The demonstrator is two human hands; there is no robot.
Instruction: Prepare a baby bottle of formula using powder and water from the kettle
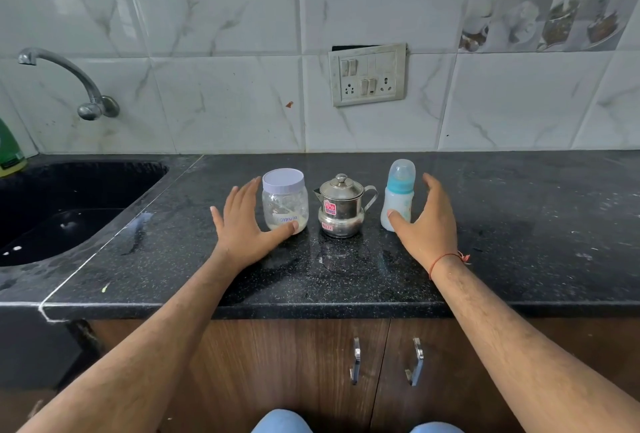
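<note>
Three items stand in a row on the black granite counter [346, 276]. On the left is a clear jar [284, 200] with a pale lilac lid, a handwritten label and a little whitish powder at the bottom. A small steel kettle [341, 207] with lid, spout and handle is in the middle. A baby bottle [399, 195] with a turquoise collar and clear cap stands at the right. My left hand [242, 224] is spread open just left of the jar, thumb against its base. My right hand [424, 221] is open beside the bottle, thumb touching its lower part.
A black sink [69, 210] is set into the counter at the left, with a steel tap [69, 79] on the tiled wall above and a green bottle [8, 152] at the far left. A switch and socket plate [367, 75] is on the wall behind. Cabinet doors with metal handles [355, 360] lie below.
</note>
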